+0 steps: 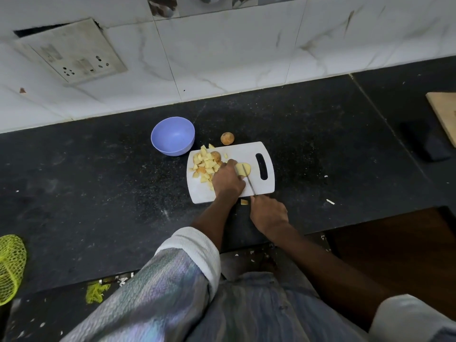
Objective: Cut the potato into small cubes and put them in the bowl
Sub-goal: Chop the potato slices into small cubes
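Observation:
A white cutting board (264,149) lies on the black counter. My left hand (228,180) holds down a pale potato piece (244,169) near the board's middle. My right hand (269,212) grips the handle of a knife (249,180), and the blade lies across that piece. A pile of several potato cubes (204,165) covers the board's left part. A whole small potato (227,138) sits on the counter just behind the board. The purple bowl (172,135) stands empty to the board's back left. One loose cube (244,202) lies off the board's front edge.
The black counter (98,181) runs to a tiled wall with a socket plate (71,51). A wooden board (444,114) and a dark object (429,141) sit at the far right. A yellow-green mesh basket (9,267) is at the left front edge.

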